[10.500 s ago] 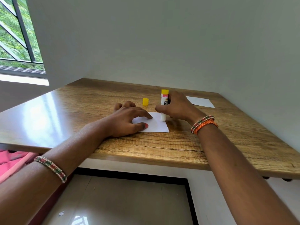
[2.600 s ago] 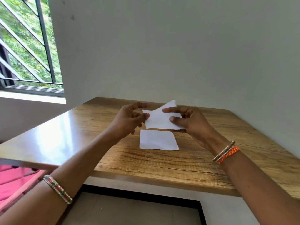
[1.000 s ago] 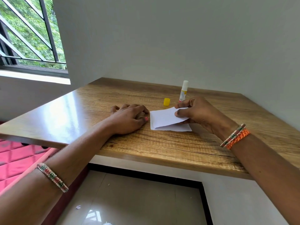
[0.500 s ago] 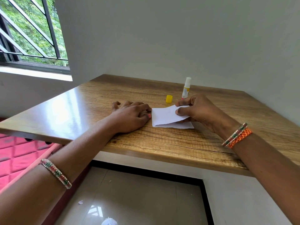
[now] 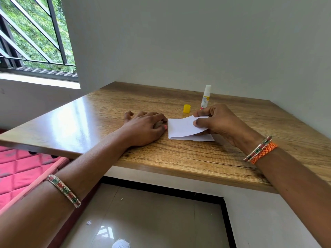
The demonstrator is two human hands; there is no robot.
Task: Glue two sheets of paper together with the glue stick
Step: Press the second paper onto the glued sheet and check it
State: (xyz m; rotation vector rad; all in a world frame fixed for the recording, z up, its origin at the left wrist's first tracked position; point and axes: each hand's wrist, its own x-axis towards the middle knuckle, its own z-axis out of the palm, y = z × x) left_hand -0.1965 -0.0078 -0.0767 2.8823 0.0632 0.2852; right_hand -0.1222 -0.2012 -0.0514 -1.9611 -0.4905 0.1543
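Left hand (image 5: 143, 128) staying flat on the wooden table (image 5: 179, 158), fingers relaxed, fingertips touching the left edge of the sheets. Upper sheet (image 5: 180, 127) lying lower than half a second ago, left edge meeting the lower sheet (image 5: 202, 138), right side still raised. Right hand (image 5: 220, 122) pinching the upper sheet between thumb and forefinger. Yellow cap (image 5: 186, 108) and uncapped glue stick (image 5: 206, 96) standing unmoved behind the hands.
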